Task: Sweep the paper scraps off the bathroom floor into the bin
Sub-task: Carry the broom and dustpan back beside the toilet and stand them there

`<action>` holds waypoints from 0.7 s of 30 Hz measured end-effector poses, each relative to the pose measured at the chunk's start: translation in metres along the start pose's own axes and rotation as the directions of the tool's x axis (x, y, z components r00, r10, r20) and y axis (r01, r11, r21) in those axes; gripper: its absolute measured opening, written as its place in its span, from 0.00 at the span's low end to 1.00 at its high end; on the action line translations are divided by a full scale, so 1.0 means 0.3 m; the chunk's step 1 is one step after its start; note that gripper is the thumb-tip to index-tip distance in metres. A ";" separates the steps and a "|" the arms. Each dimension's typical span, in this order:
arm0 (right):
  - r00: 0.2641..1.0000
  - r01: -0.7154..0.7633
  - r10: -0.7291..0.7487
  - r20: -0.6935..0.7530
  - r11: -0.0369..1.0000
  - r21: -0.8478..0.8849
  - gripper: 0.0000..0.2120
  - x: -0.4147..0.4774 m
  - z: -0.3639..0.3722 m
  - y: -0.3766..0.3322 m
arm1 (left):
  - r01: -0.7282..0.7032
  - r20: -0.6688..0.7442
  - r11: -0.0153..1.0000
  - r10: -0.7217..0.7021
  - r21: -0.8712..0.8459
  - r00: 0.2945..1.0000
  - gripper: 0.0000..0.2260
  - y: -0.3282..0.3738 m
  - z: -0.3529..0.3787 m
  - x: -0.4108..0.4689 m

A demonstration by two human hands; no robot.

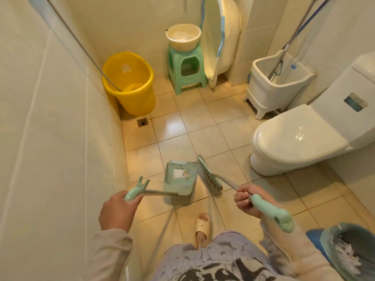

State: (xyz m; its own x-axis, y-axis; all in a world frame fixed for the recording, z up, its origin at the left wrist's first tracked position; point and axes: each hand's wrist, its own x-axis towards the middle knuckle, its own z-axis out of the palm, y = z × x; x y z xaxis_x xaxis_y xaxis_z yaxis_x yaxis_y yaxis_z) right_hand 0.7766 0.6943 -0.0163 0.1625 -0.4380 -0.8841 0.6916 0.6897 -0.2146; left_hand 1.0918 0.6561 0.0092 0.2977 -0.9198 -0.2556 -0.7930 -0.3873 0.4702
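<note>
A mint-green dustpan (179, 182) rests on the tiled floor in the middle, with a white paper scrap (179, 173) and dark specks inside it. My left hand (117, 210) grips the dustpan's long handle. My right hand (246, 201) holds the mint handle of a broom (209, 176), whose bristle head stands just right of the pan, apart from it. A bin (349, 251) lined with a bag and holding white paper sits at the bottom right, beside my right arm.
A yellow bucket (129, 84) stands by the left wall near a floor drain (142, 122). A green stool (185, 67) carries a cream basin (183, 38). A mop sink (278, 82) and toilet (294, 136) fill the right. My slippered foot (202, 226) is below the dustpan.
</note>
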 end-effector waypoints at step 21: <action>0.990 0.100 -0.089 -0.113 0.990 0.096 0.13 0.415 0.504 -0.669 | -0.240 0.114 0.956 0.223 0.168 0.968 0.13 0.541 -0.007 1.008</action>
State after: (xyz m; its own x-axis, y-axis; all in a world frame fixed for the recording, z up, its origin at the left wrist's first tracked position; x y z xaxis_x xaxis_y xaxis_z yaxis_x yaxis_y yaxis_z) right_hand 0.7644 0.4142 -0.0205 0.0195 -0.4294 -0.9029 0.7687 0.5839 -0.2611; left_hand 1.0542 0.3150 0.0100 0.0512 -0.9697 -0.2390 -0.9191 -0.1393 0.3686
